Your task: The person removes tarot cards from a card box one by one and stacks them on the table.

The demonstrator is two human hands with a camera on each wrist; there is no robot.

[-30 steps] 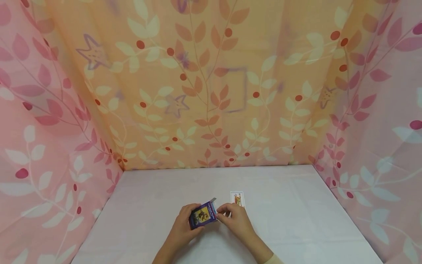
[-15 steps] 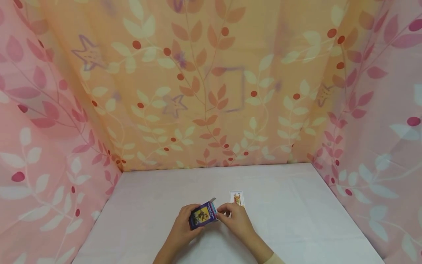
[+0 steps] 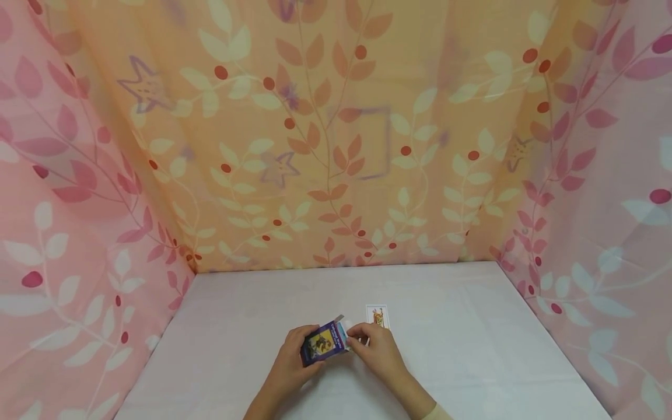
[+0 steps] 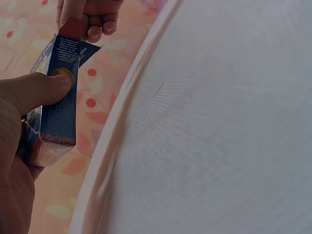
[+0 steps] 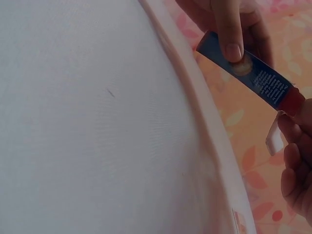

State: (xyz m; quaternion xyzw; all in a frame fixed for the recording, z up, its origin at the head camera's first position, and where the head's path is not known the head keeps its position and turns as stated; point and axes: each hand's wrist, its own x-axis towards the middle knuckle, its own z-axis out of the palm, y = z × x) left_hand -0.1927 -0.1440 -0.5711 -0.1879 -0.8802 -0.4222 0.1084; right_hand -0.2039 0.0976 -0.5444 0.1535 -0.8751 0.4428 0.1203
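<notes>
In the head view a small purple-blue card box (image 3: 322, 343) with a yellow picture on its front is held tilted above the white table. My left hand (image 3: 295, 357) grips it by its sides; the thumb presses the narrow blue side (image 4: 61, 112) in the left wrist view. Its right end is open, with a red flap (image 5: 291, 101) and a pale flap (image 5: 275, 139) sticking out. My right hand (image 3: 375, 350) has curled fingers, thumb and index pinching at that end. I cannot tell whether they pinch a flap or the contents. Beyond the right hand lies a picture card (image 3: 377, 315), partly covered.
A white cloth covers the table (image 3: 236, 309). Patterned curtains stand round it: an orange one (image 3: 325, 175) at the back, a pink one (image 3: 68, 245) on the left and another pink curtain (image 3: 604, 233) on the right.
My right fingertips have shifted very slightly to the right at the box's open end. The left hand, the box and the card on the table stay in place.
</notes>
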